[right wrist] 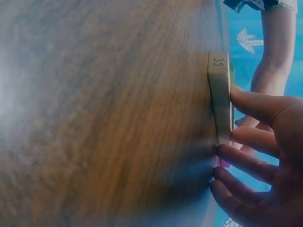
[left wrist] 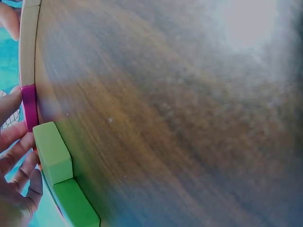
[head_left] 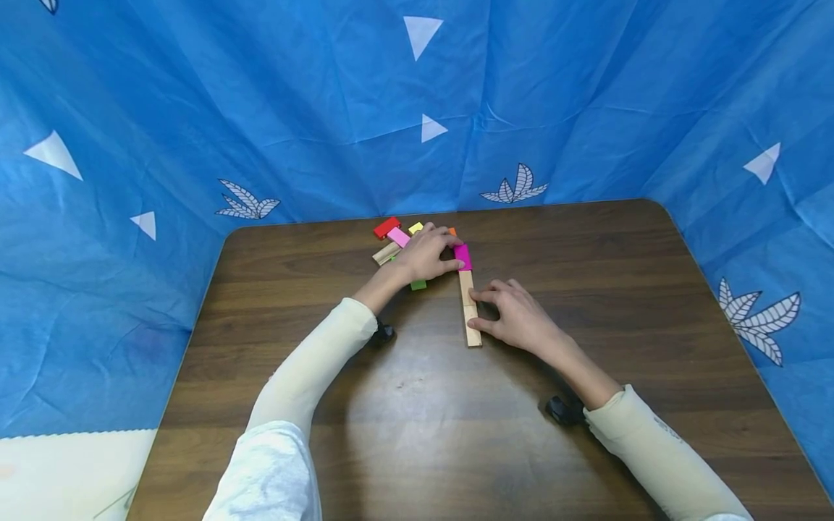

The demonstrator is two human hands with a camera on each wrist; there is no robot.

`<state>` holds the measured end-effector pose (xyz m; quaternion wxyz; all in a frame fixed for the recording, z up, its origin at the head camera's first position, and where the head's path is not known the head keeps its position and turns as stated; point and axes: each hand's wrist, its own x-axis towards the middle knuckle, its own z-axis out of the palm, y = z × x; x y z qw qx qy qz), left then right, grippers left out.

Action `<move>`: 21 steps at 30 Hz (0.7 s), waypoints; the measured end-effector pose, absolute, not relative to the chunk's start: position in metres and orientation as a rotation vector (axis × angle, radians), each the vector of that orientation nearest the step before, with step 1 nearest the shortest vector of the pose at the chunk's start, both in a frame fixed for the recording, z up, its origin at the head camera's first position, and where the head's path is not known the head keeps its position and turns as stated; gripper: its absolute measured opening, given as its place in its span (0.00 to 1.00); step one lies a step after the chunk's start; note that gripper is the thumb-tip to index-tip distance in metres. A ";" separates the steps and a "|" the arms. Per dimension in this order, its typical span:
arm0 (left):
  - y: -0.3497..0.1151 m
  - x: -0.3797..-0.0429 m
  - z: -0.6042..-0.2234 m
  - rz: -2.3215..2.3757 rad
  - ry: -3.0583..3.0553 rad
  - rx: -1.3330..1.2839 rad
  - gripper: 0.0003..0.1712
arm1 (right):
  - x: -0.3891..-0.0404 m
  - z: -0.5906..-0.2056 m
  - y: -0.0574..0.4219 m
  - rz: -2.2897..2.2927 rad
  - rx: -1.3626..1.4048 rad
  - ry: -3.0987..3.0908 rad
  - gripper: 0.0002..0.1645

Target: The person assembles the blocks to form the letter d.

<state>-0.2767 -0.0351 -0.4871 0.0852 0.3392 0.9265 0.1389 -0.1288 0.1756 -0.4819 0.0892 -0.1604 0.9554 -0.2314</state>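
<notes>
Clearly, head view: the left hand (head_left: 426,255) pinches a magenta rectangular block (head_left: 463,257) at the far end of pale wooden rectangular blocks (head_left: 473,336). Left wrist: they abut, presumably for alignment. Right wrist: the right hand (right wrist: 289,137), fingers spread, touches the wood, probably steadying it.

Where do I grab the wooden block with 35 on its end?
Try pinching that wooden block across its two long sides, near the end marked 35, coming down from above. It's long and narrow, and its far end seems to meet another plain block, while its near end is free. The right hand touches its right side.
</notes>
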 end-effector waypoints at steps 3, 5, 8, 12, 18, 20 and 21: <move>-0.035 -0.277 -0.486 0.408 2.752 1.022 0.31 | -0.129 -0.482 0.176 -0.691 -0.482 2.837 0.39; -0.035 -0.277 -0.485 0.410 2.744 1.023 0.31 | -0.129 -0.482 0.176 -0.690 -0.485 2.836 0.39; -0.036 -0.278 -0.483 0.414 2.741 1.017 0.31 | -0.129 -0.482 0.177 -0.689 -0.487 2.835 0.39; -0.036 -0.278 -0.483 0.422 2.739 1.013 0.30 | -0.131 -0.481 0.177 -0.695 -0.490 2.829 0.39; -0.035 -0.279 -0.483 0.450 2.739 1.018 0.29 | -0.133 -0.480 0.178 -0.740 -0.513 2.825 0.38; -0.035 -0.277 -0.483 0.463 2.733 1.019 0.29 | -0.132 -0.481 0.179 -0.752 -0.520 2.820 0.37; -0.035 -0.276 -0.483 0.470 2.728 1.019 0.28 | -0.132 -0.482 0.179 -0.757 -0.521 2.816 0.37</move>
